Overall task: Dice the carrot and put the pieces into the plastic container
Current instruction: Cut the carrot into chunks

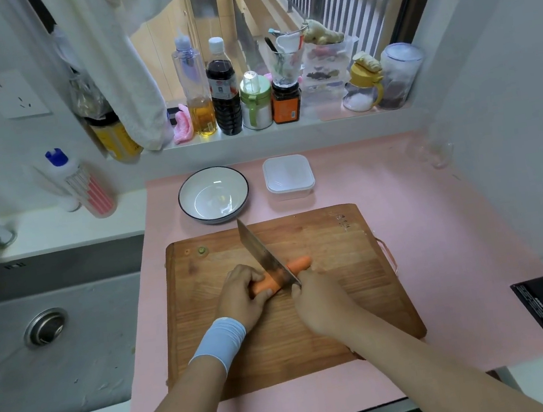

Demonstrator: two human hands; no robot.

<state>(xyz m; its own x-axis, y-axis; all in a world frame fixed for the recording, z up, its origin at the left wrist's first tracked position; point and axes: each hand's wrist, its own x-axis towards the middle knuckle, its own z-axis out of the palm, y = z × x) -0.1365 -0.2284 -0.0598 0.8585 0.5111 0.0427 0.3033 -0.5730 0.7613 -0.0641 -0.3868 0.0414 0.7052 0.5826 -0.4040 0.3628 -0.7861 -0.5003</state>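
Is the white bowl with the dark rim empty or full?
Empty: the white bowl with the dark rim shows only its bare glossy inside.

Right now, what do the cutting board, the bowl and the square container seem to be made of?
Cutting board: wood, matte, with joined strips and visible grain. Bowl: probably glazed ceramic, glossy white with reflections and a dark rim. Container: translucent whitish plastic, slightly frosted, judging by its see-through walls.

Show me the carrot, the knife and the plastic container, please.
carrot [300, 263], head view, bare right end.
knife [263, 256], head view, middle of blade.
plastic container [291, 194], head view, front wall.
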